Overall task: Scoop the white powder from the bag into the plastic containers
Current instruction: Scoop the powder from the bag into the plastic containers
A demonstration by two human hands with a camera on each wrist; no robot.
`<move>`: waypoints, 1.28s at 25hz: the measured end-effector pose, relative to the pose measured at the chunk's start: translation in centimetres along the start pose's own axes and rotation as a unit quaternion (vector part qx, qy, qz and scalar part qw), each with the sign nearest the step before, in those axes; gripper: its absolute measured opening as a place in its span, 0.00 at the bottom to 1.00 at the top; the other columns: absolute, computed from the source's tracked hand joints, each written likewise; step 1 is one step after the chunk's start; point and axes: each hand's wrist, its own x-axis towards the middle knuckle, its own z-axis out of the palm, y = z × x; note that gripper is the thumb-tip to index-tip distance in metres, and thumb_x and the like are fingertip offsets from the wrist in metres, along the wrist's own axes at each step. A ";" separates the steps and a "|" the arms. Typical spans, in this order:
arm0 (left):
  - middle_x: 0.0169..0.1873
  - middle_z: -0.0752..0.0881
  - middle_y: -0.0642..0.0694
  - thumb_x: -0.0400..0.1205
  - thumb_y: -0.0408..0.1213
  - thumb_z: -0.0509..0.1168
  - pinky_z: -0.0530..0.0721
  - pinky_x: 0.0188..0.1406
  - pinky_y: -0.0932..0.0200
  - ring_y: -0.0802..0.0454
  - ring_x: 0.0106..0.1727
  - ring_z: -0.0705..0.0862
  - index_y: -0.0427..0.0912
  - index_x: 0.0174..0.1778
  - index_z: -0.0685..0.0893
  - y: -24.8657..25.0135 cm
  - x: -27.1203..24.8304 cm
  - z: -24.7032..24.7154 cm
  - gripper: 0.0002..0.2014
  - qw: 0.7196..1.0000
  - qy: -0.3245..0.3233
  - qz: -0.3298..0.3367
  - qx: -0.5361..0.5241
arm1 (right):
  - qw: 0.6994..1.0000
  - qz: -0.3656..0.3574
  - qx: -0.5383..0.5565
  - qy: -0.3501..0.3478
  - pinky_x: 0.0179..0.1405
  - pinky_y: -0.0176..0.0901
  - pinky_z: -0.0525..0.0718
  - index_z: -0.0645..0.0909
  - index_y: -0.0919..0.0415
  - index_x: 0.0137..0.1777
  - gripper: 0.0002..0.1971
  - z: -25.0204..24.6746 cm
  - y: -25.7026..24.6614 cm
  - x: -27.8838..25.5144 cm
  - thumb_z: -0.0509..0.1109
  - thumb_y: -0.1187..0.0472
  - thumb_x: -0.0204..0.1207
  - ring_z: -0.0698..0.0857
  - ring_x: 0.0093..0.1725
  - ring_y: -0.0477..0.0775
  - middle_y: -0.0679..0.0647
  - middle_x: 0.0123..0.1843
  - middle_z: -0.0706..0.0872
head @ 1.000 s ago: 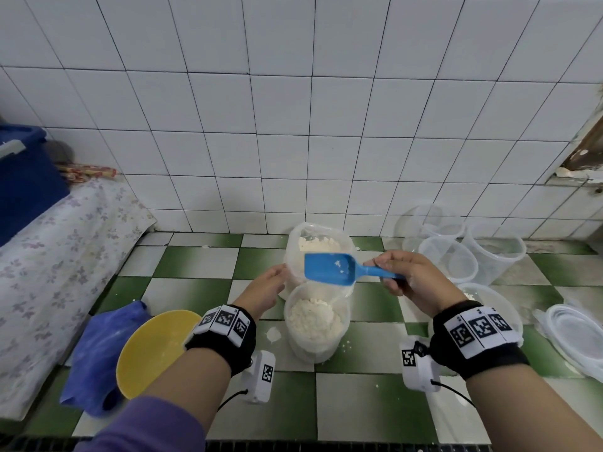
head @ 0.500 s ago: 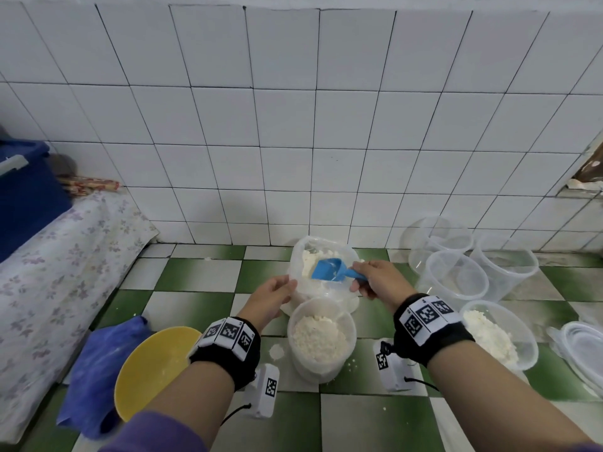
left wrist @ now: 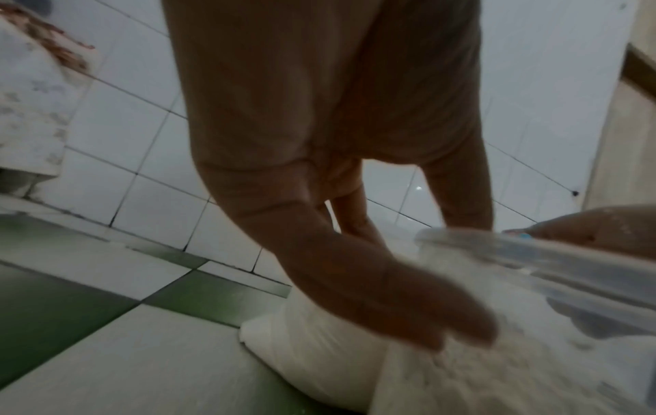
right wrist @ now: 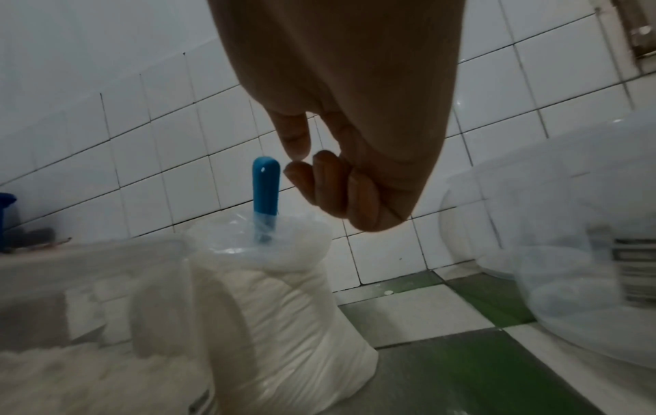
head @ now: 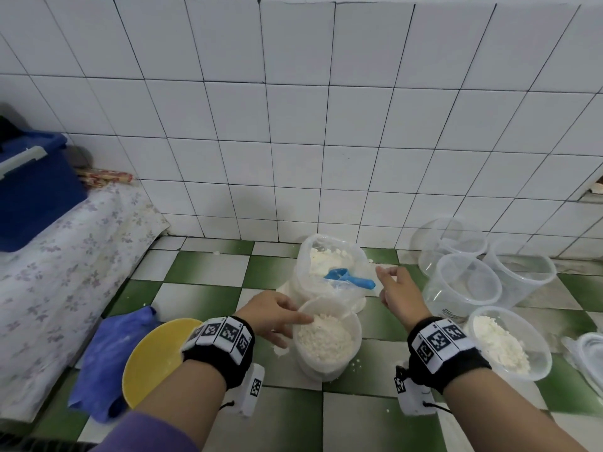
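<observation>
Blue plastic shows first at nine o'clock in the head view: a storage box (head: 31,190) sitting on a flowered cloth (head: 65,256). Nearer, at seven o'clock, a blue rag (head: 107,357) lies on the green-and-white tiled worktop (head: 202,272), touching a yellow bowl (head: 150,360). The left hand (head: 274,316) rests against the nine o'clock side of the filled container (head: 326,340), thumb over its rim, fingers spread along the wall rather than closed round it; in the left wrist view the fingers (left wrist: 390,283) lie loosely extended against the clear plastic. White powder heaps this container nearly to the top. Directly behind it, at its twelve o'clock and touching it, stands the clear bag (head: 329,269) of powder, with the blue scoop (head: 349,278) lying in its mouth, handle pointing toward three o'clock. The right hand (head: 399,291) hovers just beside the handle's end, gripping nothing; the right wrist view shows its fingers (right wrist: 330,185) loosely curled, apart from the scoop. At two o'clock stand three empty containers (head: 466,288). At four o'clock a second container (head: 509,344) holds powder, and clear lids (head: 587,357) lie at the edge.
</observation>
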 end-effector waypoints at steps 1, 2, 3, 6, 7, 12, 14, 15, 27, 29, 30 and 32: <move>0.42 0.90 0.41 0.74 0.39 0.78 0.90 0.32 0.57 0.52 0.32 0.89 0.34 0.48 0.84 0.2 -0.2 0.2 0.15 0.999 0.000 0.007 0.035 | 1.000 0.004 0.000 0.006 0.34 0.43 0.73 0.74 0.58 0.52 0.14 -0.4 0.3 -0.3 0.62 0.47 0.81 0.76 0.30 0.51 0.54 0.33 0.79; 0.39 0.89 0.40 0.75 0.36 0.76 0.89 0.30 0.59 0.53 0.28 0.88 0.34 0.46 0.85 0.4 -0.2 0.4 0.10 0.998 0.016 0.018 0.057 | 1.000 0.010 -0.004 0.010 0.33 0.42 0.72 0.74 0.58 0.52 0.14 -0.8 0.6 -0.7 0.63 0.47 0.81 0.76 0.29 0.51 0.54 0.33 0.79; 0.37 0.88 0.39 0.77 0.33 0.74 0.88 0.27 0.61 0.53 0.26 0.87 0.33 0.45 0.85 0.8 -0.3 0.9 0.07 0.996 0.034 0.029 0.075 | 1.000 0.016 -0.008 0.016 0.32 0.42 0.72 0.74 0.58 0.51 0.14 -1.1 1.1 -1.2 0.63 0.47 0.81 0.76 0.29 0.51 0.54 0.33 0.79; 0.37 0.87 0.38 0.78 0.28 0.70 0.87 0.26 0.63 0.50 0.28 0.88 0.31 0.42 0.86 1.8 -0.4 2.7 0.03 0.992 0.056 0.059 0.100 | 0.999 0.029 -0.009 0.031 0.31 0.43 0.72 0.75 0.58 0.48 0.13 -2.3 2.6 -2.8 0.63 0.47 0.81 0.76 0.28 0.52 0.55 0.32 0.80; 0.37 0.88 0.39 0.78 0.28 0.70 0.87 0.27 0.62 0.50 0.29 0.89 0.30 0.42 0.86 2.0 -0.4 3.2 0.04 0.991 0.058 0.064 0.103 | 0.999 0.024 -0.007 0.035 0.33 0.45 0.73 0.75 0.57 0.48 0.13 -2.7 2.8 -3.3 0.62 0.47 0.81 0.76 0.28 0.52 0.55 0.31 0.80; 0.38 0.89 0.37 0.78 0.31 0.69 0.91 0.39 0.55 0.46 0.34 0.90 0.32 0.41 0.86 3.4 0.5 8.4 0.05 0.987 0.065 0.084 0.117 | 0.994 -0.019 -0.026 0.107 0.40 0.51 0.82 0.77 0.54 0.49 0.08 -7.5 2.8 -4.1 0.61 0.51 0.82 0.82 0.35 0.55 0.56 0.37 0.84; 0.36 0.90 0.41 0.79 0.35 0.68 0.89 0.43 0.59 0.50 0.34 0.88 0.38 0.37 0.87 4.3 1.1 10.7 0.07 0.983 0.079 0.099 0.135 | 0.989 -0.034 -0.042 0.138 0.40 0.52 0.83 0.76 0.54 0.49 0.06 -9.5 2.9 -4.3 0.61 0.53 0.81 0.83 0.37 0.56 0.55 0.38 0.85; 0.36 0.90 0.42 0.80 0.37 0.68 0.87 0.42 0.63 0.53 0.34 0.87 0.39 0.37 0.88 4.7 1.5 11.8 0.08 0.980 0.082 0.109 0.145 | 0.987 -0.035 -0.047 0.150 0.40 0.52 0.83 0.77 0.54 0.49 0.06 -10.4 3.1 -4.4 0.61 0.54 0.81 0.83 0.37 0.56 0.55 0.38 0.85; 0.27 0.90 0.39 0.77 0.32 0.69 0.91 0.42 0.52 0.48 0.30 0.91 0.29 0.38 0.89 7.9 4.8 18.2 0.09 0.987 0.079 0.132 0.038 | 0.985 0.063 -0.039 0.157 0.24 0.42 0.80 0.77 0.61 0.52 0.07 -15.2 4.1 -2.4 0.66 0.58 0.80 0.81 0.28 0.53 0.59 0.36 0.85; 0.30 0.91 0.36 0.77 0.32 0.70 0.91 0.43 0.46 0.45 0.31 0.91 0.28 0.40 0.89 8.1 5.3 18.8 0.08 0.991 0.064 0.118 0.005 | 0.985 0.075 -0.033 0.155 0.24 0.43 0.81 0.76 0.63 0.53 0.08 -15.5 4.2 -2.1 0.66 0.59 0.80 0.81 0.27 0.54 0.60 0.37 0.85; 0.31 0.91 0.36 0.78 0.32 0.70 0.91 0.44 0.46 0.44 0.31 0.91 0.28 0.41 0.89 8.2 5.5 19.1 0.09 0.992 0.054 0.115 -0.005 | 0.984 0.079 -0.036 0.153 0.24 0.43 0.81 0.76 0.63 0.54 0.08 -15.7 4.3 -2.0 0.66 0.60 0.80 0.82 0.27 0.54 0.60 0.37 0.85; 0.32 0.91 0.37 0.78 0.34 0.71 0.91 0.45 0.47 0.44 0.32 0.91 0.27 0.42 0.89 8.4 5.7 19.7 0.10 0.993 0.039 0.111 -0.008 | 0.984 0.084 -0.043 0.153 0.24 0.43 0.82 0.75 0.63 0.54 0.08 -16.2 4.4 -1.6 0.66 0.61 0.80 0.82 0.27 0.54 0.61 0.37 0.86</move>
